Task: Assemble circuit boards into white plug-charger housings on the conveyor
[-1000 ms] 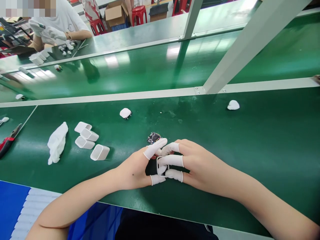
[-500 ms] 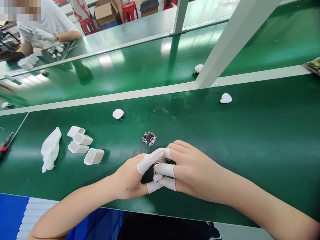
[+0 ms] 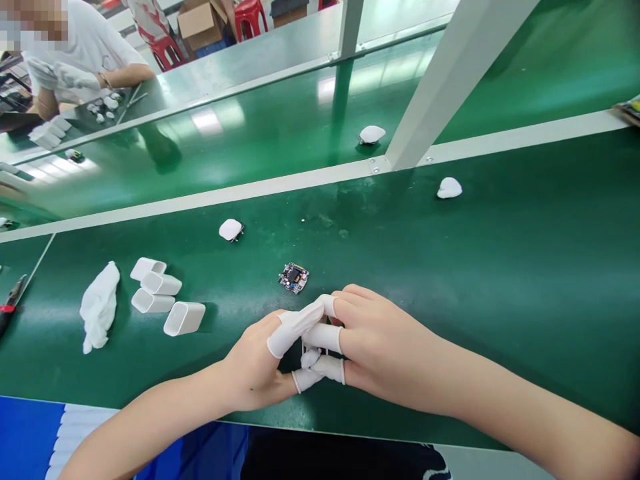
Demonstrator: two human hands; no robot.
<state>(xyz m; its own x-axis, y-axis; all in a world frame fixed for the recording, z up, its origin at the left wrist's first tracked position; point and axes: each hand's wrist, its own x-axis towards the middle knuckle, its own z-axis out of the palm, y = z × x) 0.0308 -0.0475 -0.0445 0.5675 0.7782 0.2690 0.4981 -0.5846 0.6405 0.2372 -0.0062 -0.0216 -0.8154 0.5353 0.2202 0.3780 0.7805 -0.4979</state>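
Note:
My left hand (image 3: 255, 367) and my right hand (image 3: 390, 340) meet over the near bench, white finger cots on their thumbs and some fingers. Both are closed around a small part with thin pale edges, mostly hidden by the fingertips, so its kind cannot be made out. Just beyond them a small circuit board (image 3: 294, 278) lies with its components facing up. Farther back is a white-topped piece (image 3: 231, 230) with dark parts under its edge. To the left are several white open-ended plastic sleeves (image 3: 185, 319) and a crumpled white cloth or glove (image 3: 100, 307).
Pliers (image 3: 11, 303) lie at the left edge. A slanted post (image 3: 455, 87) rises from a pale rail (image 3: 200, 202) across the green bench. One white piece (image 3: 449, 188) sits right of it, another (image 3: 371, 135) beyond the rail. A gloved co-worker (image 3: 85, 60) sits across.
The white piece beyond the rail has shifted left, away from the post. My view has turned slightly. Both hands keep their closed hold, with only slight finger movement.

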